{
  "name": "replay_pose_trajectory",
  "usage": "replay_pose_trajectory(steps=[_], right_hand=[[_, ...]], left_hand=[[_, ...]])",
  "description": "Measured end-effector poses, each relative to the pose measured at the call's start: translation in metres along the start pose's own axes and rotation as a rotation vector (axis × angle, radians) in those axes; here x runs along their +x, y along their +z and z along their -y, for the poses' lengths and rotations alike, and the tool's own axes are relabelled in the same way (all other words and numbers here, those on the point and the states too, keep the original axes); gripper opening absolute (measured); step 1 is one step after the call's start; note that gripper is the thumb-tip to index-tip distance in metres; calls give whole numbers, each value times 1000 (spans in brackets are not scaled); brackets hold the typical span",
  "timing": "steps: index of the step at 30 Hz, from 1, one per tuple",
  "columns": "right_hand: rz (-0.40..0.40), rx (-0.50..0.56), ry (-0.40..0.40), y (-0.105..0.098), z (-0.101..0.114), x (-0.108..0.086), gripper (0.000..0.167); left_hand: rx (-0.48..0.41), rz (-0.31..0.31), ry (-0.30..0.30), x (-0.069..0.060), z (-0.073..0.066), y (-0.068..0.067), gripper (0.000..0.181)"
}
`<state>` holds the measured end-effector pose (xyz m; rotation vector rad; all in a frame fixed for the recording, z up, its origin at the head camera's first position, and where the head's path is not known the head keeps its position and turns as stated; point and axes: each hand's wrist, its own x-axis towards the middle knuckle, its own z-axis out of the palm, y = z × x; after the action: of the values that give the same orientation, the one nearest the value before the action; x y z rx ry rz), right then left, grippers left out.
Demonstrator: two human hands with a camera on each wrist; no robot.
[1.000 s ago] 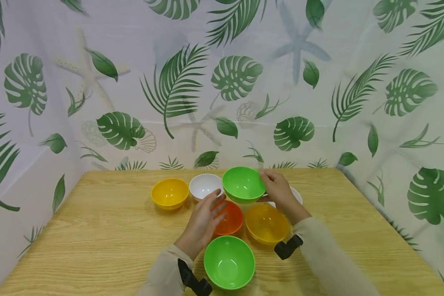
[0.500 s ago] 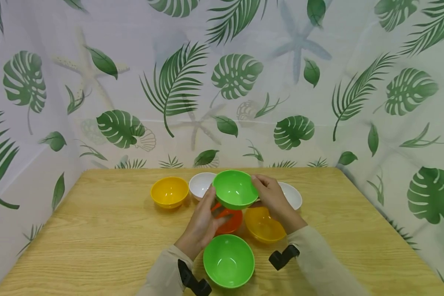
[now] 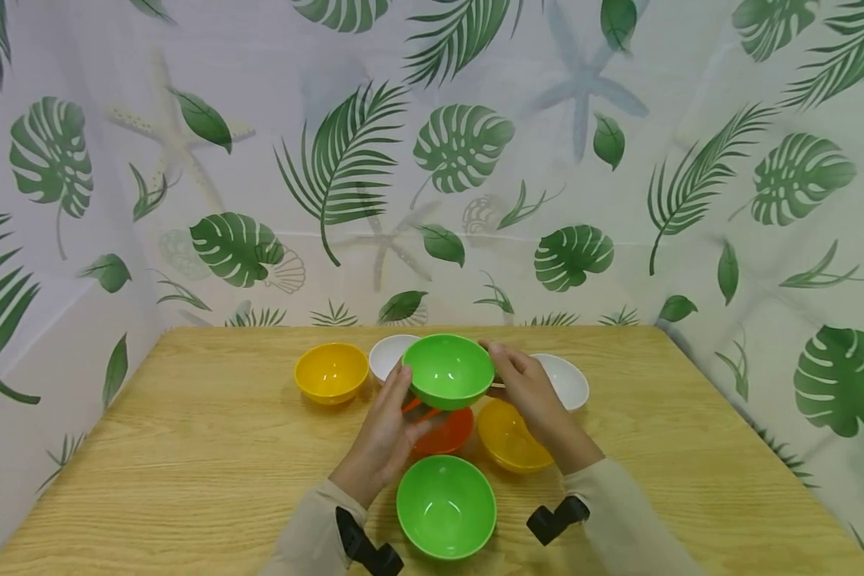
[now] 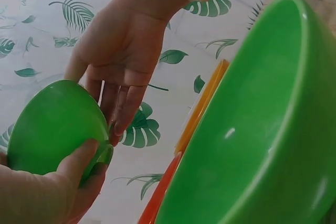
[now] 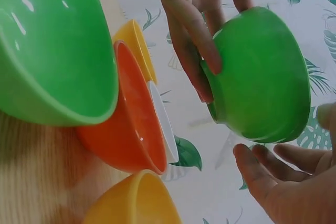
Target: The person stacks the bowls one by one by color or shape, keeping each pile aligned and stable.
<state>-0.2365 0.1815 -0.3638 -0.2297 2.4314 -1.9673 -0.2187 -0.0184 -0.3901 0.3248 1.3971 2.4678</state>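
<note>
A green bowl (image 3: 450, 370) is held up, tilted slightly, above the other bowls. My left hand (image 3: 385, 436) grips it from the left, thumb against its side and fingers under its base; in the right wrist view those left fingers (image 5: 202, 40) spread along the base. My right hand (image 3: 536, 396) is at the bowl's right side with fingers relaxed; in the right wrist view its fingertips (image 5: 247, 156) sit just off the bowl's wall. On the table below stand a larger green bowl (image 3: 446, 508), an orange-red bowl (image 3: 450, 432) and a dark yellow bowl (image 3: 511, 436).
A yellow bowl (image 3: 331, 374) stands at the back left of the wooden table (image 3: 209, 448). Beside it is a white bowl (image 3: 389, 354), partly hidden by the held one. Another white bowl (image 3: 565, 380) is behind my right hand. A leaf-patterned cloth (image 3: 374, 160) hangs behind the table.
The held green bowl has moved left and slightly down. My left hand, apart from it at first, now grips it. My right hand has loosened its hold at the rim.
</note>
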Motion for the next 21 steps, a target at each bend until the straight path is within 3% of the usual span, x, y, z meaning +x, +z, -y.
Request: replay_pose_trajectory(steps=[4, 11, 15, 21], right_hand=[[32, 26, -78, 2, -4, -8, 57], [84, 73, -97, 13, -9, -15, 79], [59, 49, -91, 18, -7, -17, 86], [13, 42, -122, 20, -6, -24, 81]], left_hand=[[-19, 12, 5, 0, -2, -3, 51], [7, 13, 24, 1, -4, -6, 52], [54, 13, 25, 1, -4, -6, 53], [156, 51, 36, -2, -9, -7, 57]])
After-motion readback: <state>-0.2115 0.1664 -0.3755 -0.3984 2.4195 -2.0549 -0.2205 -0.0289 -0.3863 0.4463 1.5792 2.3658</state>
